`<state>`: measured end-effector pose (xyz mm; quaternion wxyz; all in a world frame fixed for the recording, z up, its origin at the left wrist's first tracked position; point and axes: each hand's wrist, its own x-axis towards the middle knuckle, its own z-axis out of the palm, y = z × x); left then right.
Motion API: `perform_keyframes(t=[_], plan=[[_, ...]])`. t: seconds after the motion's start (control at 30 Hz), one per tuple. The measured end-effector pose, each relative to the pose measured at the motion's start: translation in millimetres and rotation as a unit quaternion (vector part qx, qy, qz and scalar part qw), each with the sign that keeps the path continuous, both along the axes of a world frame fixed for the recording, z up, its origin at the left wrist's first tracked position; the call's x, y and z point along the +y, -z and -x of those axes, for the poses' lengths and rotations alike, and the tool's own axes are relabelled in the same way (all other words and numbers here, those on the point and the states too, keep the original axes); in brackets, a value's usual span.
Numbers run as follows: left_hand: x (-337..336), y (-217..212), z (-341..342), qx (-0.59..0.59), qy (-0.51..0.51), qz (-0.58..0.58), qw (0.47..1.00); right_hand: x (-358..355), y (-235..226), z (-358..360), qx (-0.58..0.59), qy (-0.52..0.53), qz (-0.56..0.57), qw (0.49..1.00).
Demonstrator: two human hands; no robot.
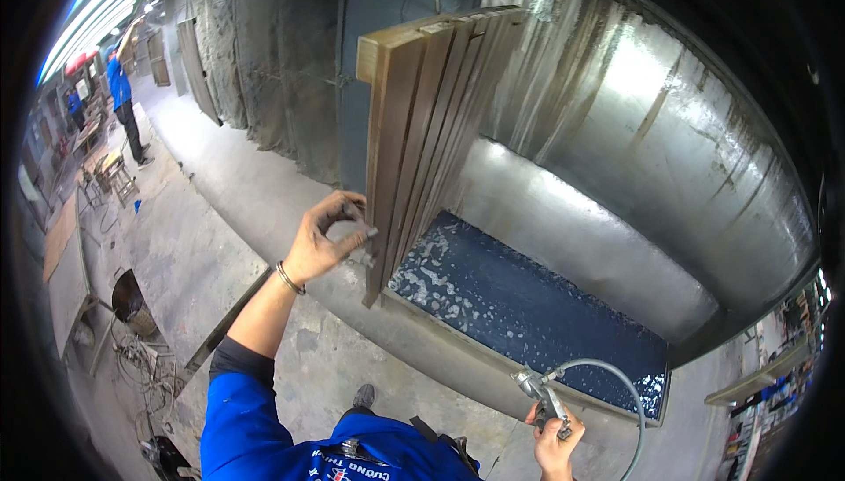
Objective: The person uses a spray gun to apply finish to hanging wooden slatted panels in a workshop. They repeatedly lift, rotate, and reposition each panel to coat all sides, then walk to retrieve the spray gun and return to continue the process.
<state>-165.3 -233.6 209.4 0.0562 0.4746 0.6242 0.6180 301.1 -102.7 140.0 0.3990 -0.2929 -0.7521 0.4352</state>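
Observation:
Upright in front of me stands a slatted wooden panel (412, 129), brown, with a thicker rail along its top. My left hand (326, 234), a bangle on its wrist, is at the panel's near vertical edge; fingers curl round and the thumb tip overlaps the wood. Part of that grip is hidden. Low on the right, my right hand (554, 441) is closed round the handle of a metal spray gun (542, 397). Its nozzle end points up and left, apart from the panel. A grey hose (629, 384) arcs from the gun toward the lower edge.
Behind the panel, a trough of dark liquid (537, 305) with pale flecks lies below a streaked metal wall (634, 111). At far left, a person in blue (121, 85) stands near small stools (114, 177). Tangled cables (145, 371) and a dark bin (132, 301) are on the left floor.

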Motion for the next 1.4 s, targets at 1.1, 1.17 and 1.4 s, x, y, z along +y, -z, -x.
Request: perform_keyframes(t=[1.1,1.17,1.4], plan=[[212.9,118.2,-172.3,0.159,0.251,0.068,0.952,-27.2,-60.1,-42.1,0.235,0.268,-0.003,0.934],[187.7,161.9,-173.3,0.147,0.278,0.136,0.939,-27.3,-46.4,-34.0,0.133,0.265,0.000,0.955],[99.2,275.9,-142.4,-0.002,0.321,0.331,0.887,-57.5,55.1,-20.7,0.013,0.334,0.186,0.924]])
